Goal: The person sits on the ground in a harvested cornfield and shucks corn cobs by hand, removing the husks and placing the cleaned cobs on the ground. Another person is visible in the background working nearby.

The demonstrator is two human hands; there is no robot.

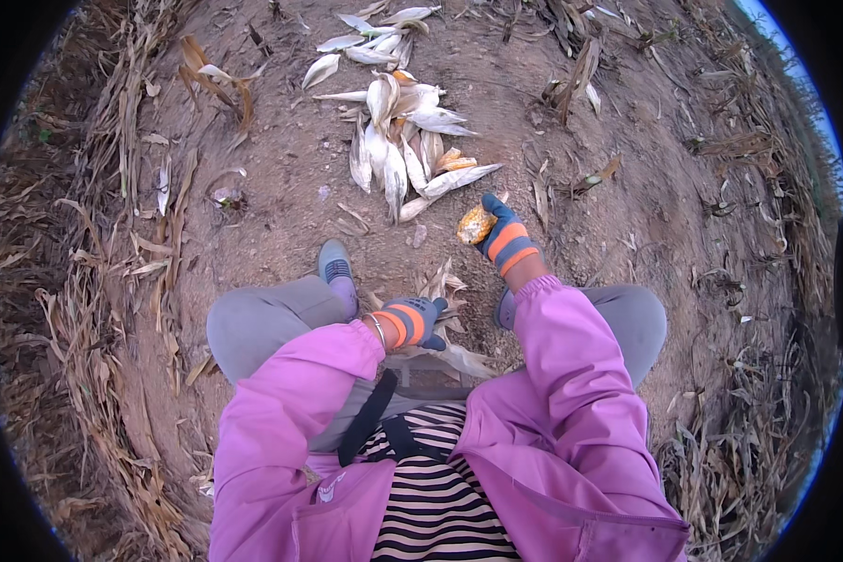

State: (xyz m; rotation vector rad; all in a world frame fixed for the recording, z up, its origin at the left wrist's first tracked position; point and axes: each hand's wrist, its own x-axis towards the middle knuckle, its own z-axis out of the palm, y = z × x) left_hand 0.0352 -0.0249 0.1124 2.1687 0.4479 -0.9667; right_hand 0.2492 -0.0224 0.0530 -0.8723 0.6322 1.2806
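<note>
My right hand (pixel 504 235), in a blue, grey and orange striped work glove, is closed around a husked yellow ear of corn (pixel 475 225). The cob's pale, blunt end faces left. Lower down, my left hand (pixel 413 322), in a matching glove, is held between my knees. Its thumb and a finger are spread apart above loose dry corn husks (pixel 456 357), and I see nothing held there. Beyond both hands, a pile of corn ears (pixel 393 140) lies on the soil, mostly in pale husks, with some orange kernels showing.
More husk-covered ears (pixel 379 42) lie at the far end of the pile. Cut corn stubble (pixel 593 179) sticks up from the bare soil (pixel 274 211). Dry stalks and leaves (pixel 84 337) line the left side, with more stalks (pixel 723 435) at the right. My shoe (pixel 337 270) rests before the left hand.
</note>
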